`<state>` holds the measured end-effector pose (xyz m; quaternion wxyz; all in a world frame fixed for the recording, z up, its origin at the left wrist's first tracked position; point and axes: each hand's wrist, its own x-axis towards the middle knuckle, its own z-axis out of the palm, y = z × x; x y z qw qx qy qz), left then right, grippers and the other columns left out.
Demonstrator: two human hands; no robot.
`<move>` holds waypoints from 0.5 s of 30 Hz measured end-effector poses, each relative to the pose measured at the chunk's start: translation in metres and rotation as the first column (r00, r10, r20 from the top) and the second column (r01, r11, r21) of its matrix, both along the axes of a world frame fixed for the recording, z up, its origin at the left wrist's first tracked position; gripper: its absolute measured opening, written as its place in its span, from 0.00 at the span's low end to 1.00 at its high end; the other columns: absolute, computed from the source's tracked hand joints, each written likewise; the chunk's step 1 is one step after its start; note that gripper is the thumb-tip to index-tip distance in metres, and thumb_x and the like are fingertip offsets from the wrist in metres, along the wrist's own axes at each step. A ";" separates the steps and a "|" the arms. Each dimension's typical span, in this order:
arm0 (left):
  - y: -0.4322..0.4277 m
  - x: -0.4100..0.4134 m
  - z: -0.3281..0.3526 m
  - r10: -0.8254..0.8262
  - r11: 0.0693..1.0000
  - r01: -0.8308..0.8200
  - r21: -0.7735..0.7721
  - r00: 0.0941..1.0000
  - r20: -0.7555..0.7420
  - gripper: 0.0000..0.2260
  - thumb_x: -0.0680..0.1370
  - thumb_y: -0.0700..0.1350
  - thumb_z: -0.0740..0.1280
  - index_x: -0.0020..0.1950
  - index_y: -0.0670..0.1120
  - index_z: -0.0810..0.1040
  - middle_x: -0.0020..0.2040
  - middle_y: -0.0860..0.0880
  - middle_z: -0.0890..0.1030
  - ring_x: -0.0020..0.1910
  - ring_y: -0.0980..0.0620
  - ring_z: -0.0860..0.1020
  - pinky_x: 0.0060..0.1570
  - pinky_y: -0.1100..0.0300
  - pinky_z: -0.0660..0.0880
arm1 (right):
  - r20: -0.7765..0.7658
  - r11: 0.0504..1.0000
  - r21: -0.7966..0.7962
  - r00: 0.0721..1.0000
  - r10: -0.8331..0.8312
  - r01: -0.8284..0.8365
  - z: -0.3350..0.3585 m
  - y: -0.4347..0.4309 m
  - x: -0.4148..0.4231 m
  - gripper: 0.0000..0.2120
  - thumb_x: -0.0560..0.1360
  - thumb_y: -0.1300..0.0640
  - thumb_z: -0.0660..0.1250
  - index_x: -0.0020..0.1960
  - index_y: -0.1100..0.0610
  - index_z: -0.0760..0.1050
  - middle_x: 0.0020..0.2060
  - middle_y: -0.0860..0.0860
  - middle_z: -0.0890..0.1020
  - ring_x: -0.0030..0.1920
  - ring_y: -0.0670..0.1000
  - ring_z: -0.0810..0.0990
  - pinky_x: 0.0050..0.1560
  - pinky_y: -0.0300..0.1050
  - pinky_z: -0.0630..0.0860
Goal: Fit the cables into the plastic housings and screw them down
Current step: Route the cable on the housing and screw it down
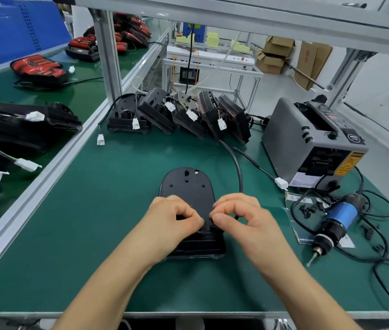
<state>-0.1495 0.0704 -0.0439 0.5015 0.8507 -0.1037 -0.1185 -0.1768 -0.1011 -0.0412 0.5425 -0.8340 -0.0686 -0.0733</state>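
**On the green mat: cable going in, no screws yet**

On the green mat (93, 222) in front of us lies one black housing (186, 186), flat, with its back up. Our left hand (174, 217) has its fingers curled and grips the low part of the housing. Our right hand (238, 215) seems to pinch the end of the black cable (238, 167) with thumb and finger, right at the same spot. The two hands almost touch.

We think we are in the first half of the job: the cable is being tucked in. The screw holes (171, 185) we can see look bare. The screwdriver (336, 220) lies on the mat to the right, and no hand is on it. So the screwing is left to do. At the back of the mat a row of housings (176, 115) leans together, with white plugs (136, 123). We cannot tell if they are done or waiting.

Far back stand cardboard boxes (276, 53). One has its flaps open, but we cannot see inside. Small black bits (307, 209) lie loose by a paper (294, 201) near the screwdriver, not in any box.
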 end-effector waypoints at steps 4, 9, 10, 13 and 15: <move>0.000 -0.001 0.000 -0.007 1.000 0.007 0.013 1.000 0.021 0.11 0.75 0.47 0.67 0.33 0.54 0.79 0.47 0.57 0.76 0.56 0.62 0.67 0.47 0.70 0.63 | -0.007 0.999 -0.044 1.000 -0.016 0.016 -0.011 0.006 0.000 0.18 0.70 0.64 0.73 0.32 0.42 0.78 0.44 0.37 0.80 0.56 0.41 0.71 0.54 0.27 0.63; -0.002 -0.002 -0.001 -0.008 1.000 0.007 0.025 0.999 0.039 0.12 0.77 0.46 0.65 0.33 0.54 0.79 0.47 0.58 0.76 0.58 0.62 0.65 0.49 0.71 0.62 | -0.072 0.999 -0.027 0.997 -0.026 0.024 -0.013 0.008 0.001 0.17 0.71 0.63 0.71 0.34 0.40 0.80 0.44 0.37 0.80 0.55 0.38 0.71 0.52 0.25 0.63; -0.002 -0.002 -0.001 -0.008 1.000 0.007 0.021 0.999 0.042 0.12 0.77 0.46 0.65 0.33 0.54 0.79 0.47 0.58 0.76 0.58 0.63 0.65 0.48 0.72 0.62 | -0.087 0.999 -0.020 0.996 -0.029 0.027 -0.014 0.008 0.000 0.17 0.71 0.63 0.71 0.33 0.42 0.80 0.43 0.36 0.80 0.55 0.38 0.71 0.52 0.25 0.63; -0.003 -0.002 -0.003 0.009 1.000 -0.010 0.007 0.998 0.068 0.11 0.76 0.46 0.66 0.33 0.52 0.80 0.45 0.58 0.76 0.57 0.63 0.65 0.48 0.73 0.63 | -0.078 0.998 -0.056 0.996 -0.046 0.042 -0.015 0.009 -0.002 0.15 0.72 0.62 0.70 0.33 0.44 0.77 0.43 0.35 0.80 0.54 0.38 0.71 0.51 0.24 0.63; -0.004 -0.003 -0.005 0.043 0.999 -0.041 -0.018 0.995 0.092 0.10 0.74 0.45 0.67 0.34 0.51 0.81 0.44 0.58 0.77 0.56 0.62 0.67 0.48 0.72 0.64 | -0.053 0.993 -0.107 0.997 -0.054 0.048 -0.015 0.011 -0.004 0.14 0.73 0.61 0.70 0.35 0.44 0.76 0.43 0.34 0.79 0.54 0.37 0.70 0.51 0.25 0.62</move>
